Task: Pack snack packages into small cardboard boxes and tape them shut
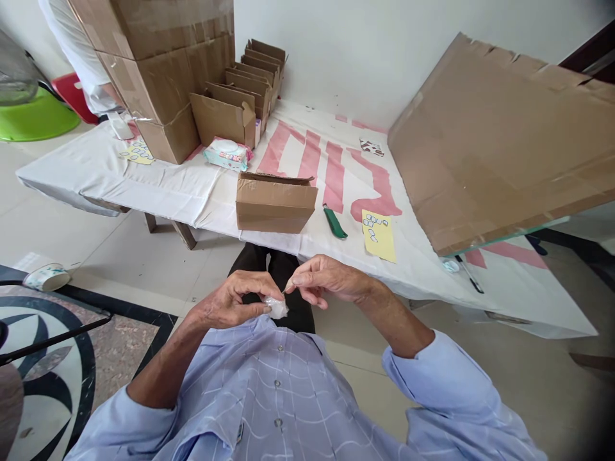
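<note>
My left hand (245,299) pinches a small crumpled piece of whitish plastic (277,308) between thumb and fingers, over my lap. Close beside it, my right hand (327,280) has its thumb and index finger pressed together at the plastic's upper edge. A thin, small thing seems to show at those fingertips, but its kind is too small to tell. On the table edge ahead stands a small brown cardboard box (275,203). To its right lie a green-handled cutter (335,222) and a yellow sheet with small stickers (379,237).
Several open cardboard boxes (223,115) stand in a row beside stacked large cartons (163,83). A wipes pack (227,154) lies before them. A big cardboard sheet (509,147) leans at right, with a pen (469,274) below. Another person's white sleeve (79,45) shows behind the cartons.
</note>
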`<state>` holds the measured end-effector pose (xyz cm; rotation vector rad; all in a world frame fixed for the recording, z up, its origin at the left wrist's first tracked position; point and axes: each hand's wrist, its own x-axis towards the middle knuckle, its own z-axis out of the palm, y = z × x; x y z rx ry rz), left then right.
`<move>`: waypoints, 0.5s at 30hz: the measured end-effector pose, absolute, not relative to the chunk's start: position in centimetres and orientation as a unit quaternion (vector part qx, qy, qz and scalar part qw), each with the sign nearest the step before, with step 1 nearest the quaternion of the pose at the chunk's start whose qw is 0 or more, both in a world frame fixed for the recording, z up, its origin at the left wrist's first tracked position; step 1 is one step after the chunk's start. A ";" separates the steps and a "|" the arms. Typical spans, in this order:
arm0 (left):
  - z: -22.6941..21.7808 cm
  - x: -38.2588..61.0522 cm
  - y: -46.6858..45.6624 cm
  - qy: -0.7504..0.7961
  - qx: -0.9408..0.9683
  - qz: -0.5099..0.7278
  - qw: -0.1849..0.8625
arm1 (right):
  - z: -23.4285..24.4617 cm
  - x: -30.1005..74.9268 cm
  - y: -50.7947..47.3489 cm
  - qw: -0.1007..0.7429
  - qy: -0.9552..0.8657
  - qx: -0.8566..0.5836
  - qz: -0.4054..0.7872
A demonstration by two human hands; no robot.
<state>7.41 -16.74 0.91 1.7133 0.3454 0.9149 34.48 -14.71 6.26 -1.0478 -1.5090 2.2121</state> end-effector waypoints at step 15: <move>0.4 7.1 -17.1 0.122 0.606 0.388 0.684 | 9.5 35.6 -16.2 0.347 -0.816 -0.331 0.323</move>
